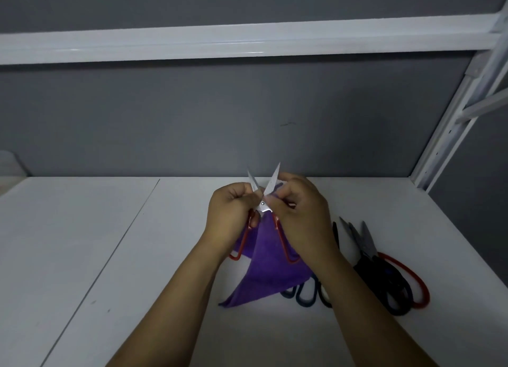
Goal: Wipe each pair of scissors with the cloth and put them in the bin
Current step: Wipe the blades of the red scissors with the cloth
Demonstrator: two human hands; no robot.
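Mid-wipe on the red-handled scissors (263, 205), raised above the bench (110, 256) with blades spread. Gripped near the pivot by the left hand (233, 210); pinched through the purple cloth (269, 262) by the right hand (299, 215). Probably early going: several other scissors (384, 273) lying on the bench at right, seemingly awaiting wiping; no bin in view, nothing visibly put away.

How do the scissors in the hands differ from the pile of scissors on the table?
The held scissors are up in both hands, left hand on a handle, right hand pinching the cloth at a blade; the pile lies flat on the table. Held blades spread in a V; the pile's look nearly shut. Held handles are thin and red; the pile's mostly dark, thicker. Both point away.
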